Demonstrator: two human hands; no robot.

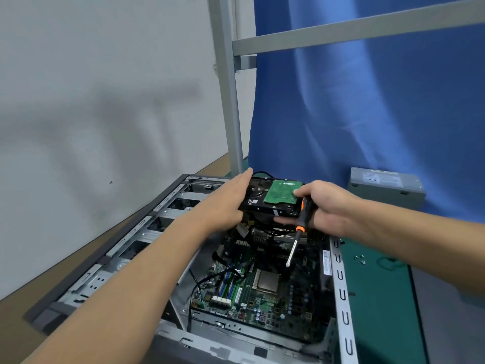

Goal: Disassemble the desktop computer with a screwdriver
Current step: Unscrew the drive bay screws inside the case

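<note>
Between both hands [227,203] [326,206] hangs the hard drive [265,199].

We see two bare forearms, the left forearm [126,279] at the lower left of the frame, the right forearm [420,240] at the right edge, ending in the bare left grip [231,203] and right grip [332,206].
</note>
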